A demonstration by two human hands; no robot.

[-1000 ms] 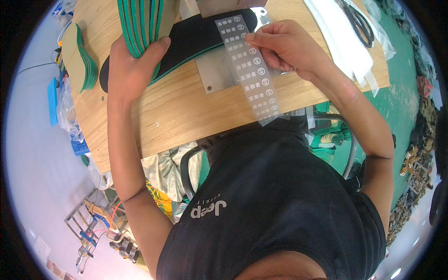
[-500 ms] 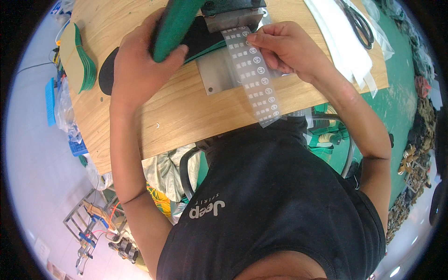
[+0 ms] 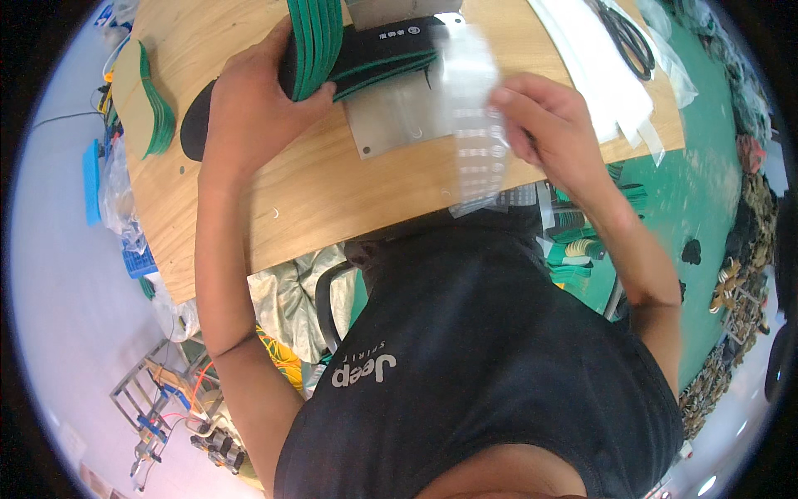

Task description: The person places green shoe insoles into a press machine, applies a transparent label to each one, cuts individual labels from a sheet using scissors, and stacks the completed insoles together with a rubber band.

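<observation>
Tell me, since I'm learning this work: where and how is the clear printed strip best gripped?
Probably pinch the clear strip by its right long edge, thumb against finger, coming from the right, as the right hand seems to do. It looks thin and flat, its lower end reaches past the edge of the table, and the left hand holds the green stack to its left.

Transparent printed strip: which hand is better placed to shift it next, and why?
Probably the right hand: its fingers hold the transparent printed strip, while the left hand grips stacked green-edged insoles.
</observation>
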